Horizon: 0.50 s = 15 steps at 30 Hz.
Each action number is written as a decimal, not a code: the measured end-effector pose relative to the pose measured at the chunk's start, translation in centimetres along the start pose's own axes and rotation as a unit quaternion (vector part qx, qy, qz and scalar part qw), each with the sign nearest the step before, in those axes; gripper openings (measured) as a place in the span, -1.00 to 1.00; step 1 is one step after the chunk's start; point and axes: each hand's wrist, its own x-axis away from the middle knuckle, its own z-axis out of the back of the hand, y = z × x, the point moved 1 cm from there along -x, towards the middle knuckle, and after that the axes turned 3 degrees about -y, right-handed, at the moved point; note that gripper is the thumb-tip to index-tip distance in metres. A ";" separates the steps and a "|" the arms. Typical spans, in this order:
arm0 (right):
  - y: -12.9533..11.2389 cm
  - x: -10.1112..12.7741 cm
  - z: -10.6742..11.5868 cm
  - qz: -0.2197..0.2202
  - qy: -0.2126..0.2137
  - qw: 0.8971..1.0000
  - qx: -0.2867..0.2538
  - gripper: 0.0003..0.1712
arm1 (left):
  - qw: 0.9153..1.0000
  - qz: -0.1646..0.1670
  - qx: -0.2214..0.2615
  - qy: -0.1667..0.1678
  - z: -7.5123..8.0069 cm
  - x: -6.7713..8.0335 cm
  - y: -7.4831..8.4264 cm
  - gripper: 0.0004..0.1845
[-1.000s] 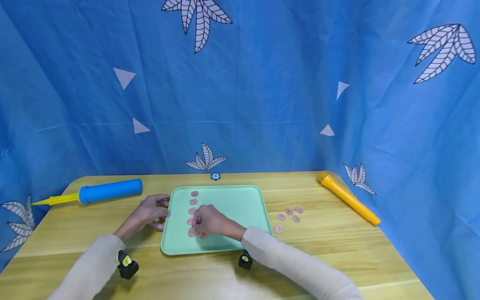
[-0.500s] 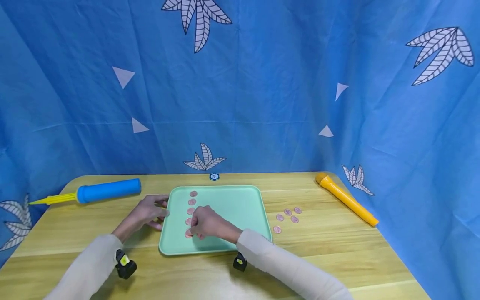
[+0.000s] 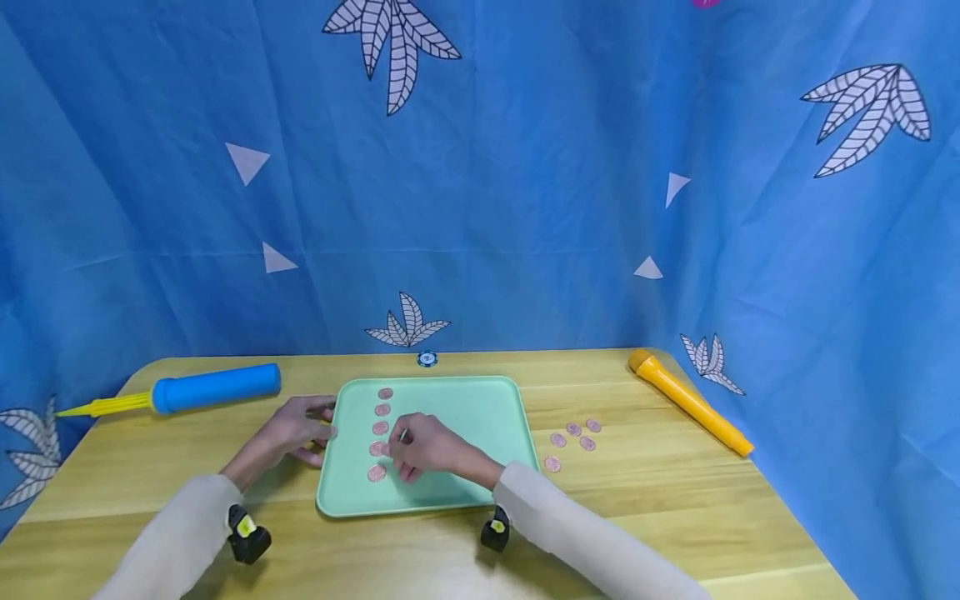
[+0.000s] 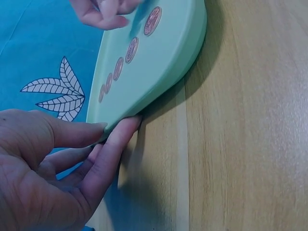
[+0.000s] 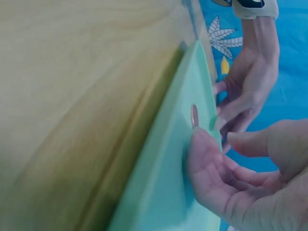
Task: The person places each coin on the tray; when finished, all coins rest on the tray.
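A pale green tray (image 3: 472,417) lies on the table, with a column of several copper-coloured coins (image 3: 377,473) down its left part. My left hand (image 3: 296,429) pinches the tray's left rim between thumb and fingers, as the left wrist view shows. Over the tray, just right of the column, hovers my right hand (image 3: 427,446). Its fingers are loosely bent, the thumb stands apart from them, and nothing is held in the right wrist view. The nearest coin (image 5: 194,116) appears there almost edge-on, just past the fingertips.
Several loose coins (image 3: 588,444) lie right of the tray. Farther right is a yellow-orange toy microphone (image 3: 690,402). A blue hand pump (image 3: 213,389) with a yellow nozzle lies at the left. Behind the tray sits a poker chip (image 3: 427,359), before a blue curtain (image 3: 480,208).
My right hand has let go of the nearest coin in the column and drawn back to the right. That coin now lies uncovered. The left hand keeps its hold on the rim.
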 end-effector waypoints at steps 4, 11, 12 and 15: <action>0.3 0.3 0.7 0.015 0.009 1.000 0.001 -0.87 | 1.000 0.009 -0.003 0.002 0.0 -0.2 -0.4 -0.25; 1.1 0.9 2.9 0.045 0.026 0.998 0.020 -0.86 | 1.000 0.008 -0.005 0.001 0.1 -0.4 -0.6 -0.26; 1.3 1.0 3.3 0.047 0.028 0.998 0.022 -0.85 | 1.000 0.009 -0.005 0.002 0.1 -0.4 -0.6 -0.26; 1.7 1.6 4.6 0.051 0.042 0.997 0.028 -0.83 | 1.000 0.004 0.001 0.000 0.2 -0.2 -0.5 -0.25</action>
